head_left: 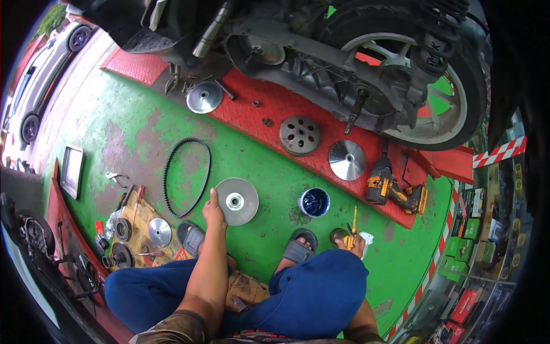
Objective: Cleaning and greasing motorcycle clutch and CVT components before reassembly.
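Note:
My left hand [213, 211] grips the edge of a round metal pulley disc [243, 200], thumb on its face; a hub with a hole sits in its middle. Beyond my right knee, my right hand [357, 245] is closed on a slim yellow tool [354, 221] pointing away from me; its kind is unclear. A white cloth or tissue [367, 238] shows beside that hand, and a dark brown rounded thing [338, 234] touches it. Between my hands stands an open tin of dark blue grease [314, 202]. A black toothed drive belt [166, 178] lies left of the disc.
A scooter with its open drive case [321, 74] stands on a red ramp [252, 123]. On the ramp lie a clutch bell [299, 136], shiny pulley discs [346, 160] and a cordless impact driver [380, 180]. Cardboard [146, 215] with parts, pliers [117, 178] and a tray [72, 171] lie left.

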`<move>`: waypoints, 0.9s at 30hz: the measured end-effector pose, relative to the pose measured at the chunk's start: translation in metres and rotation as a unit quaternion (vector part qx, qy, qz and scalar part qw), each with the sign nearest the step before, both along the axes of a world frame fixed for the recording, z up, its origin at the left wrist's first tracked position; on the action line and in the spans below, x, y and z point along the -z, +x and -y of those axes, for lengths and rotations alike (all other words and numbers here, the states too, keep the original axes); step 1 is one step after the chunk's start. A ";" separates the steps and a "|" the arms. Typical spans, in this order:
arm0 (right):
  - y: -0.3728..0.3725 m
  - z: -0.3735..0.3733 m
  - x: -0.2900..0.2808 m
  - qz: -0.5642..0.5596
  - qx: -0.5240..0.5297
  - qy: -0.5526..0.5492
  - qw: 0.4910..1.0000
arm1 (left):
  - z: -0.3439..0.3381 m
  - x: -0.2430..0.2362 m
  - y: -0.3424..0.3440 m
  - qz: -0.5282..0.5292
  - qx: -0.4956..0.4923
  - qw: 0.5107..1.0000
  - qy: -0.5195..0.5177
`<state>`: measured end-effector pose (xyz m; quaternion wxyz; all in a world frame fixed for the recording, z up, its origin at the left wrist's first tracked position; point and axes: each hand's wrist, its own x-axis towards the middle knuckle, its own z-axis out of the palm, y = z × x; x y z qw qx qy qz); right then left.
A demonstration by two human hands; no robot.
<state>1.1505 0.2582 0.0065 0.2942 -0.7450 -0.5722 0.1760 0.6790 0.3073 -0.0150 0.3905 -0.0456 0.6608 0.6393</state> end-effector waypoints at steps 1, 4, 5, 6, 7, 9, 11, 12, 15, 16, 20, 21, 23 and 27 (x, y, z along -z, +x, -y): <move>0.000 0.000 0.003 0.003 0.008 0.002 1.000 | 0.002 0.006 0.004 0.031 -0.009 0.999 0.025; 0.013 0.009 0.000 -0.019 -0.006 -0.018 1.000 | 0.010 0.021 0.009 0.011 0.030 0.999 0.004; 0.017 0.009 -0.003 -0.012 0.015 -0.020 1.000 | 0.011 0.023 0.008 -0.012 0.044 0.999 -0.006; 0.028 0.013 -0.004 -0.003 -0.038 -0.019 0.999 | 0.013 0.022 0.012 0.007 0.056 0.998 0.008; 0.021 0.006 -0.007 -0.010 -0.103 -0.017 0.994 | 0.017 0.019 -0.002 0.011 0.056 0.998 0.022; 0.037 0.014 -0.019 0.012 -0.116 -0.098 0.988 | 0.020 0.015 -0.007 0.038 0.055 0.997 0.039; 0.085 0.024 -0.005 0.215 -0.101 -0.159 0.958 | 0.013 0.014 0.004 0.046 0.047 0.998 0.022; 0.087 0.019 -0.003 0.204 -0.062 -0.173 0.961 | 0.015 0.017 -0.005 0.013 0.062 0.998 0.002; 0.107 0.012 0.021 0.144 -0.086 -0.235 0.957 | 0.017 0.028 -0.023 -0.084 0.127 0.985 -0.083; 0.132 0.019 0.032 0.153 -0.101 -0.218 0.958 | 0.009 0.024 -0.007 -0.096 0.140 0.981 -0.094; 0.097 0.009 0.038 0.127 -0.089 -0.229 0.961 | 0.006 -0.003 -0.024 -0.201 0.190 0.936 -0.218; 0.094 0.006 0.039 0.164 -0.099 -0.254 0.948 | 0.002 -0.010 -0.030 -0.204 0.178 0.938 -0.216; 0.092 0.012 0.057 0.143 -0.073 -0.249 0.955 | -0.017 -0.026 -0.044 -0.428 0.114 0.849 -0.289; 0.180 0.054 0.069 0.218 0.007 -0.308 0.926 | -0.147 -0.120 0.000 -0.492 0.140 0.859 -0.010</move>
